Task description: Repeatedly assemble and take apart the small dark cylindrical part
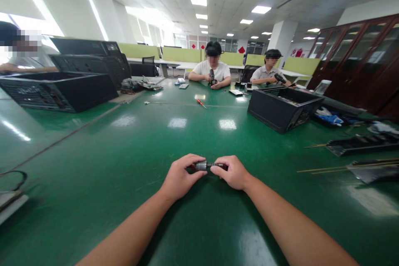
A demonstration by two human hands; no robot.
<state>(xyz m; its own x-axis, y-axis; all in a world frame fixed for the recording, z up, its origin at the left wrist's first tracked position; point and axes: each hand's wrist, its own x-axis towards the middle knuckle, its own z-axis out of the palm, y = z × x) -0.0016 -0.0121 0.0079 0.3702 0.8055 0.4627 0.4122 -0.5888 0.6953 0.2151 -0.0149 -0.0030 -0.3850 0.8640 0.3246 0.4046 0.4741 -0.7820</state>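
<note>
Head view showed a grey cylinder (201,166) at lower centre, its long axis running left to right; the left hand (178,178) had its grip curled around it, the right hand (236,173) pinched the slim shaft (211,165) beside it.

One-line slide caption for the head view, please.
Left hand and right hand hold a small metal part between them over a green table, an orange-handled screwdriver lying beyond.

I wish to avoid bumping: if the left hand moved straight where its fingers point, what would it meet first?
Probably the right hand, just past the silver cylinder in the left hand; exact depth is unclear.
</note>
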